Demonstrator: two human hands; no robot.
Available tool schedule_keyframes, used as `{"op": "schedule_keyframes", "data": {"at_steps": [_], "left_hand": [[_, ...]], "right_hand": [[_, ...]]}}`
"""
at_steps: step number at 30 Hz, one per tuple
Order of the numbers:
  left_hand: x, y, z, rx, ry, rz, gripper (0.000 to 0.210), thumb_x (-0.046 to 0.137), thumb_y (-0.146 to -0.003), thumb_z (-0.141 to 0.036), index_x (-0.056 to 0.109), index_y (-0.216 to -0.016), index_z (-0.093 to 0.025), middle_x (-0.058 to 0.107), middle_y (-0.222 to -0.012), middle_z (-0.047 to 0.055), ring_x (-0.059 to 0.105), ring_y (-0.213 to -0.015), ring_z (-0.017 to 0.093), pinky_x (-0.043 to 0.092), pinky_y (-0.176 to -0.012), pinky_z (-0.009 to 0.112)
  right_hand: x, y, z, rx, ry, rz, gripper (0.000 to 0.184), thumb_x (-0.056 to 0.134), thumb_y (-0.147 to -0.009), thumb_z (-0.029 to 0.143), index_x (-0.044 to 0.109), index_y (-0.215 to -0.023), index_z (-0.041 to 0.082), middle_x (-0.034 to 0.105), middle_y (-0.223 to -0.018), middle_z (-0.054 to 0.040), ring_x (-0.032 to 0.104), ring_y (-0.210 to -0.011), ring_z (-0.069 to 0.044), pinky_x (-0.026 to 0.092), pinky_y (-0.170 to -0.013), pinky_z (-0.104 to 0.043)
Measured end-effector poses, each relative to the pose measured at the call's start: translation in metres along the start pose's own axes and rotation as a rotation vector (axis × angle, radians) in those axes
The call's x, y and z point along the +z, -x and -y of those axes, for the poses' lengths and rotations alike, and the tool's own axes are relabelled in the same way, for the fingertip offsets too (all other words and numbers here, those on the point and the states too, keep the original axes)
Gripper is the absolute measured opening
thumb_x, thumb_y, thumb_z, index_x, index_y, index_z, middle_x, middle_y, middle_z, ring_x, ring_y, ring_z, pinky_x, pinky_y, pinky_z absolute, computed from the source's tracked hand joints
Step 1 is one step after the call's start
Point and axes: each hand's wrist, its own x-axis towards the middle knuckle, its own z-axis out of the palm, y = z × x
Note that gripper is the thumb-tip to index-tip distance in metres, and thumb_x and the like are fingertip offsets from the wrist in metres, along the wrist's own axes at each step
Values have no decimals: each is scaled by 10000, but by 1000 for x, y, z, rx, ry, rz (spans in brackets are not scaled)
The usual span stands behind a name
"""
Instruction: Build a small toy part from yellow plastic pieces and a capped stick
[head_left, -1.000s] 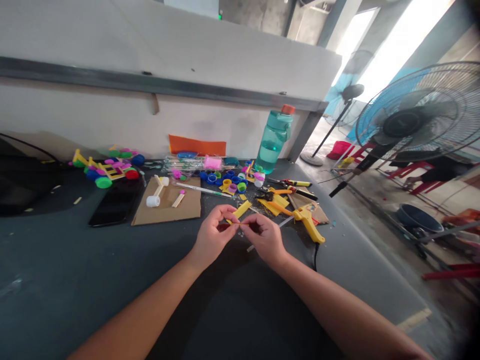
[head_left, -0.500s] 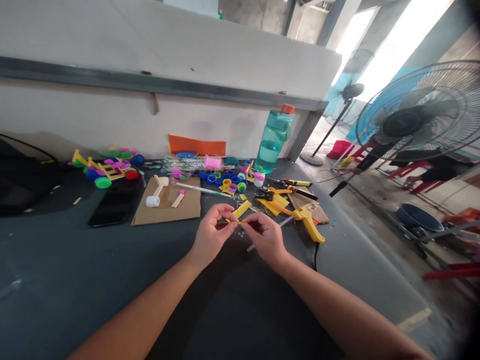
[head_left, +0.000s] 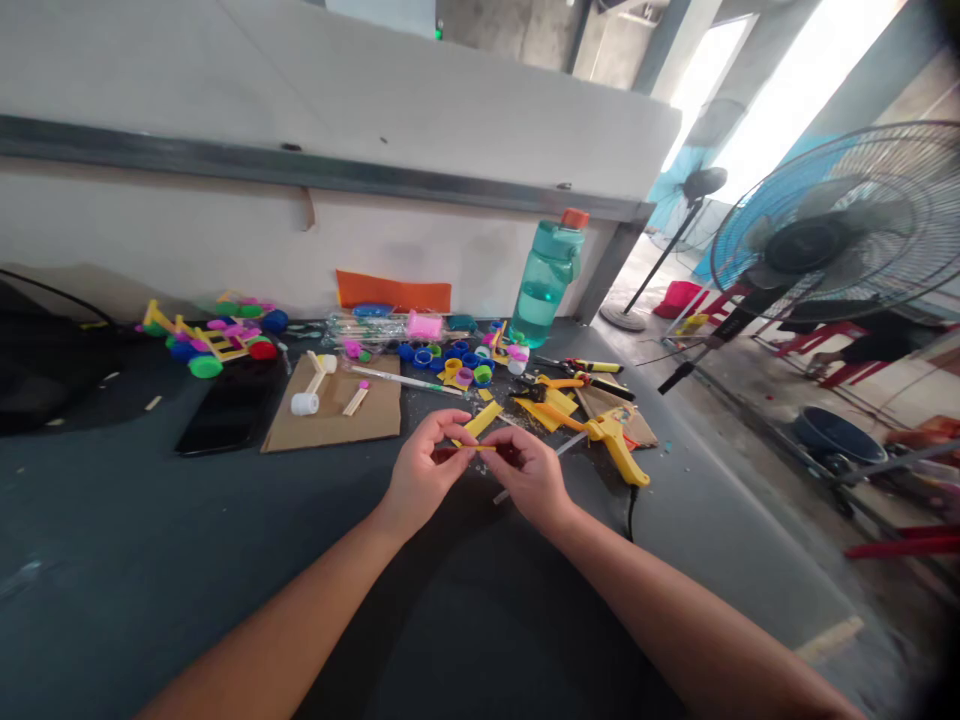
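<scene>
Left hand (head_left: pixel 426 465), right hand (head_left: pixel 531 472) — both pinching thin yellow piece (head_left: pixel 483 448); glue gun (head_left: pixel 616 447) near right hand.

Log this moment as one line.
left hand: pinching thin yellowish piece | right hand: pinching same piece | yellow glue gun: lying right of hands | bottle: standing

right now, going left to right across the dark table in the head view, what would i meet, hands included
Black rectangular phone, flat brown cardboard sheet, left hand, thin orange-yellow strip pinched between both hands, right hand, yellow plastic glue gun.
</scene>
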Motion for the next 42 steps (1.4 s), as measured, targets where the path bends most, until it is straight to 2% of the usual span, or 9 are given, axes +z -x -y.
{"op": "schedule_keyframes", "data": {"at_steps": [5,8,11,14,24,31,34,38,42], "left_hand": [[2,0,4,-13,45,17,421,689,-777,-268,547,-1171,-226,634,-1017,44,606,-966,184,509,-739,268],[1,0,6,-23,16,30,343,701,-771,-299,603,-1090,-220,611,-1086,61,584,-1016,201,514,-726,262],[0,0,4,8,-33,61,190,675,-800,-323,653,-941,-198,596,-1037,58,582,-988,190,504,-689,236],[0,0,2,40,-41,66,140,663,-812,-315,658,-872,-188,587,-1013,55,583,-962,178,497,-659,216],[-2,-2,0,114,-136,19,83,654,-824,-269,668,-805,-190,584,-927,34,577,-858,145,469,-633,209],[-2,-1,1,143,-178,21,89,638,-838,-265,664,-791,-194,582,-920,34,574,-843,142,464,-619,205],[-2,0,1,143,-196,10,83,629,-843,-266,653,-809,-193,585,-927,36,576,-860,147,467,-620,206],[-3,-1,0,136,-223,-18,92,612,-852,-270,649,-825,-190,586,-923,39,579,-861,153,475,-631,217],[-3,-1,-2,137,-233,-20,86,610,-849,-259,640,-812,-187,586,-904,38,576,-846,155,472,-633,224]], "right_hand": [[-2,0,-2,-23,49,-48,87,623,-812,272,655,-809,192,655,-721,-9,562,-605,-122,450,-570,-236],[-2,1,-2,-27,51,-53,80,623,-813,264,659,-822,193,659,-729,-10,567,-610,-122,450,-568,-233],[-1,2,-1,-41,45,-41,75,623,-813,255,662,-828,193,659,-729,-10,562,-607,-121,450,-569,-233],[0,2,-1,-50,33,-38,72,623,-812,251,661,-820,191,666,-741,-14,563,-611,-122,454,-575,-235],[-3,1,3,-108,75,-47,64,645,-817,249,682,-794,201,677,-728,-8,586,-623,-131,463,-596,-240],[-5,0,5,-216,79,-32,79,629,-827,221,666,-758,210,658,-721,-11,589,-660,-142,467,-629,-258],[-2,2,3,-130,19,-1,67,595,-838,237,647,-807,206,640,-719,-10,584,-617,-136,472,-589,-255],[-1,4,0,30,-134,62,145,502,-871,243,614,-949,194,610,-687,4,561,-526,-116,461,-506,-235],[0,2,-2,61,-94,51,151,593,-833,305,629,-919,186,621,-703,-4,548,-550,-112,453,-505,-222]]}}
